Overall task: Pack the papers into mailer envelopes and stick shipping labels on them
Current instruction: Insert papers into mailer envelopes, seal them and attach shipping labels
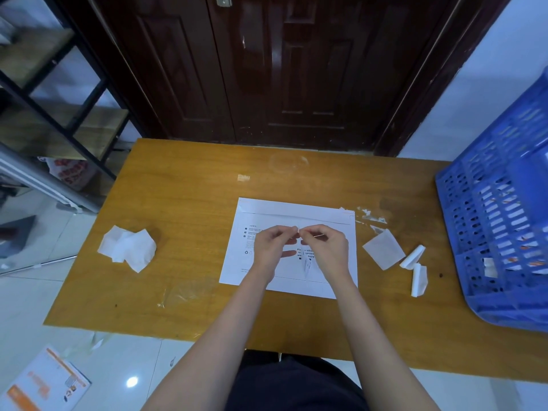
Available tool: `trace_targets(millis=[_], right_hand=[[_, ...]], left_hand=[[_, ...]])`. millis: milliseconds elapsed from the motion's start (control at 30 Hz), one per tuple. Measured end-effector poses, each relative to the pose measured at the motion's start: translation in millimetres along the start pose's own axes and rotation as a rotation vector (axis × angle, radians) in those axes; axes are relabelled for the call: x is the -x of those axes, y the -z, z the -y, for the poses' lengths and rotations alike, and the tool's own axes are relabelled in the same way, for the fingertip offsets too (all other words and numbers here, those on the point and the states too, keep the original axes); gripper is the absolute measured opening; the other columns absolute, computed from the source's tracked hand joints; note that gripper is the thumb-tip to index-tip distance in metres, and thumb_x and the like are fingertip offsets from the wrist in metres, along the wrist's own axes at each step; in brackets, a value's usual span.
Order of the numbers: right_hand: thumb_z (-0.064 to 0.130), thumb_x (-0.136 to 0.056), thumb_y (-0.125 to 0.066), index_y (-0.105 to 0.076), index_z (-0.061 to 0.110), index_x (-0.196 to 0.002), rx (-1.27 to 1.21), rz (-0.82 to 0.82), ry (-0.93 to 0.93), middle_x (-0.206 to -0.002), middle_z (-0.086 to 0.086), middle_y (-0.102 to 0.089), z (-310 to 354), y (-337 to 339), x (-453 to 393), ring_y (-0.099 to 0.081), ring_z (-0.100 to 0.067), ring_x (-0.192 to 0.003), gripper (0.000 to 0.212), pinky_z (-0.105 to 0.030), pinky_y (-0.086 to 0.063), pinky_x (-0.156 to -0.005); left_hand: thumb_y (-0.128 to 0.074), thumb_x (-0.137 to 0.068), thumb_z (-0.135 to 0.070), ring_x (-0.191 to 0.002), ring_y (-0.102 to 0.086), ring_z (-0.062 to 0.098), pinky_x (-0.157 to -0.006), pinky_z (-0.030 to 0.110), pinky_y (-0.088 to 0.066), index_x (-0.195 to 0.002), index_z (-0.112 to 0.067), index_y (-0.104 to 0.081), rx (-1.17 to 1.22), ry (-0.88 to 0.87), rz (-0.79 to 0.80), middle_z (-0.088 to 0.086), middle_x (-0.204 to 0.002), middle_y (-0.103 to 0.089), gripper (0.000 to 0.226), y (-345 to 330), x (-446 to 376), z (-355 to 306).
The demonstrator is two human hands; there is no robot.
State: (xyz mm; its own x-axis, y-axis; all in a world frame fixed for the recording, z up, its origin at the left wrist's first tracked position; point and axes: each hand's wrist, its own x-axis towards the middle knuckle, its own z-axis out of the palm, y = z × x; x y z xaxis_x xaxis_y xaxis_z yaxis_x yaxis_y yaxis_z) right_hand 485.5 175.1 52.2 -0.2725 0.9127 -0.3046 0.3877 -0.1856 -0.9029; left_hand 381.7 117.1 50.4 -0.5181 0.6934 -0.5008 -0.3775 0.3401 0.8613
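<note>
White crumpled paper pieces (127, 247) lie left on the orange-brown wooden table (189, 203). Centre, over the flat white mailer envelope (267, 212), the left hand (274, 247) and right hand (326, 247) together pinch a small thin label (298, 230). A blue plastic crate (501, 232) stands right.

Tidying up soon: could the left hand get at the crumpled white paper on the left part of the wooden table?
Probably yes. The crumpled white paper lies alone on bare wooden table, with nothing between it and the left hand. That hand's grip, though, is pinching a small piece over the white mailer envelope.
</note>
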Motion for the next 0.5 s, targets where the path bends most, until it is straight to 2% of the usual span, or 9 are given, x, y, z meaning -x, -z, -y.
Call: trace_targets(millis=[133,367,500], right_hand=[[0.021,-0.081,-0.071,-0.074,0.022,-0.076,-0.002,0.01,0.006,-0.074,0.01,-0.072,1.0,-1.4,-1.0,-0.069,-0.009,-0.073,0.006,-0.035,-0.056,-0.08],[0.017,-0.083,-0.069,-0.074,0.019,-0.077,-0.027,0.023,-0.002,-0.077,0.007,-0.073,2.7,-3.0,-3.5,-0.071,-0.011,-0.071,0.008,-0.033,-0.056,-0.076],[0.013,-0.081,-0.071,-0.073,0.016,-0.077,-0.073,0.045,0.01,-0.077,0.004,-0.072,5.5,-3.7,-5.0,-0.071,-0.014,-0.073,0.005,-0.024,-0.052,-0.071]], left_hand=[[-0.068,-0.088,-0.021,-0.082,-0.062,0.015,-0.062,0.025,-0.057,-0.086,-0.009,-0.071,-0.011,0.003,-0.009,0.004,-0.085,-0.071,0.012,2.3,-2.0,-0.1],[-0.071,-0.085,-0.016,-0.06,-0.052,0.009,-0.063,0.024,-0.057,-0.08,-0.005,-0.071,-0.002,0.004,-0.019,0.002,-0.064,-0.054,0.012,4.1,-6.4,-3.6],[-0.071,-0.085,-0.014,-0.053,-0.053,0.007,-0.066,0.024,-0.058,-0.075,-0.005,-0.069,0.038,0.001,0.004,-0.002,-0.056,-0.054,0.014,6.2,-9.2,-5.4]])
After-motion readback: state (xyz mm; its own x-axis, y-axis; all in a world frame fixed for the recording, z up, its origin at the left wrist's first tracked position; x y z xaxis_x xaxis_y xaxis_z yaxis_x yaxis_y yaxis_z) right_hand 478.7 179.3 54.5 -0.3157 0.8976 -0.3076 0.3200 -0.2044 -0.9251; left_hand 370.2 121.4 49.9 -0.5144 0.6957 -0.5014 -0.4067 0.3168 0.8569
